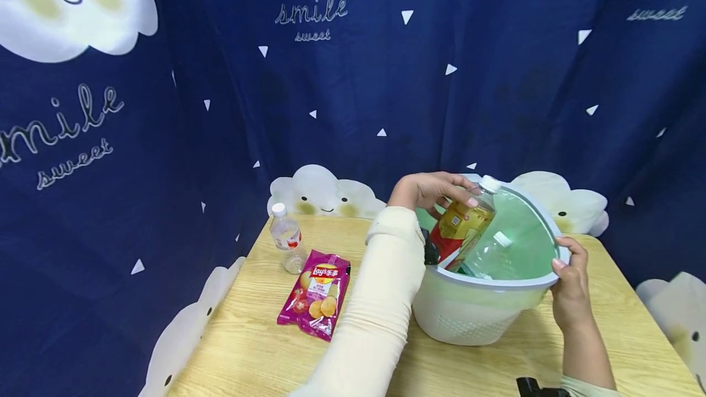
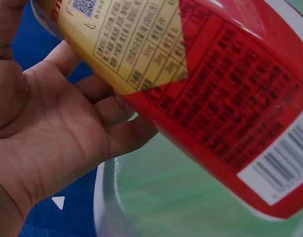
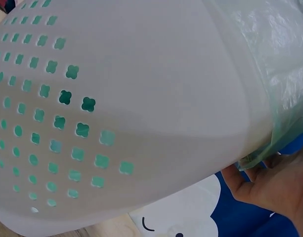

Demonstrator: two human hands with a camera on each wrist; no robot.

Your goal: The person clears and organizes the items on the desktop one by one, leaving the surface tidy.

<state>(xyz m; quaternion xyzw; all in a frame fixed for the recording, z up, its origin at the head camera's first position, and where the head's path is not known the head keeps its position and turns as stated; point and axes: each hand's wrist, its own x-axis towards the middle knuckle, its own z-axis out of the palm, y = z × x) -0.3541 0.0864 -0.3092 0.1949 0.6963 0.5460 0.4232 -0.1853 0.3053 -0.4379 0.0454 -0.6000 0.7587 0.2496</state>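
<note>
Left hand (image 1: pixel 432 190), head view: grips the red-and-gold bottle (image 1: pixel 462 228) near its shoulder; the bottle slants in the mouth of the basket (image 1: pixel 458 317), cap toward 1 o'clock, base toward 7.
Right hand (image 1: pixel 570 287), head view: pinches the rim at 3 o'clock; steady holding there should best keep the basket from tipping.
Green bag (image 1: pixel 524 234), head view: better that the base not drag this lining, nor knock the clear bottle (image 1: pixel 488 256) toward 4 o'clock.
Hidden, head view: sleeve (image 1: pixel 380 293) and wrist camera (image 1: pixel 430 249) cover the basket's 9 o'clock side; the base drops behind the rim, so I cannot tell what it touches.
Label, left wrist view: fingers reach from 9 o'clock and curl behind it; firmness cannot be judged. The cap is cut off past 11 o'clock.
Basket wall, right wrist view: it conceals the contents, green showing through the holes; at 4 o'clock the bag's fold partly hides the right fingertips.
</note>
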